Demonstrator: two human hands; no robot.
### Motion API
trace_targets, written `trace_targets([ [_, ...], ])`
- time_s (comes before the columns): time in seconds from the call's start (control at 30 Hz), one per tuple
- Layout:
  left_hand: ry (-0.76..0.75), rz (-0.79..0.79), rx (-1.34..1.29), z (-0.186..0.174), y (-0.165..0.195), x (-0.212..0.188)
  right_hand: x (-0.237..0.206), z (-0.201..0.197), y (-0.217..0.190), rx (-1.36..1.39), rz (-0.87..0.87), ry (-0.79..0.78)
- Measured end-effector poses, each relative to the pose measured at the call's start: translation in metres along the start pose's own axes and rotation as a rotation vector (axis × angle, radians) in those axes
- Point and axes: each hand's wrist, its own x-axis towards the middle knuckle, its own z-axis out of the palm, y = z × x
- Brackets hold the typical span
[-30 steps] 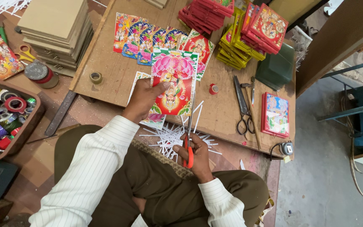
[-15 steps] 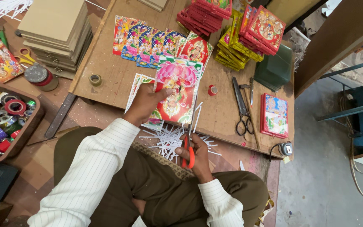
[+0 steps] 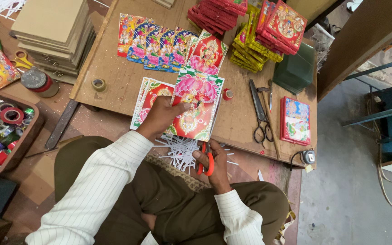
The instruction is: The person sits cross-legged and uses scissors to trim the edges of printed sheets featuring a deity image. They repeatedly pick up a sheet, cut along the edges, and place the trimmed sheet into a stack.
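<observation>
My left hand (image 3: 162,115) grips a colourful printed picture sheet (image 3: 198,102) by its left edge, holding it over the front of the low wooden board (image 3: 114,86). Below it my right hand (image 3: 214,161) is closed on red-handled scissors (image 3: 206,159), with the blades under the sheet's lower edge. Another printed sheet (image 3: 147,97) lies on the board under my left hand. White paper trimmings (image 3: 180,149) lie scattered over my lap and the mat.
A row of printed cards (image 3: 159,43) and stacks of red and yellow framed pictures (image 3: 259,27) fill the board's far side. Large black shears (image 3: 260,113), a small red tape roll (image 3: 227,94), a framed picture (image 3: 296,120), a cardboard stack (image 3: 55,31), and a tray of tape rolls (image 3: 1,122) surround me.
My left hand has drawn the picture sheet nearer to me and to the right, bringing its lower edge over the scissors. My right hand stays in place with the scissors.
</observation>
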Motion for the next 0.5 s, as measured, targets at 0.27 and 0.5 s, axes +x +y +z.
trace_targets([
  [0.27,-0.017,0.019,-0.03,-0.001,-0.006,0.003,-0.002,0.006,-0.002,-0.094,0.0,0.087],
  [0.5,-0.03,-0.016,-0.099,-0.003,-0.015,0.008,-0.001,0.008,0.001,-0.109,-0.026,0.119],
])
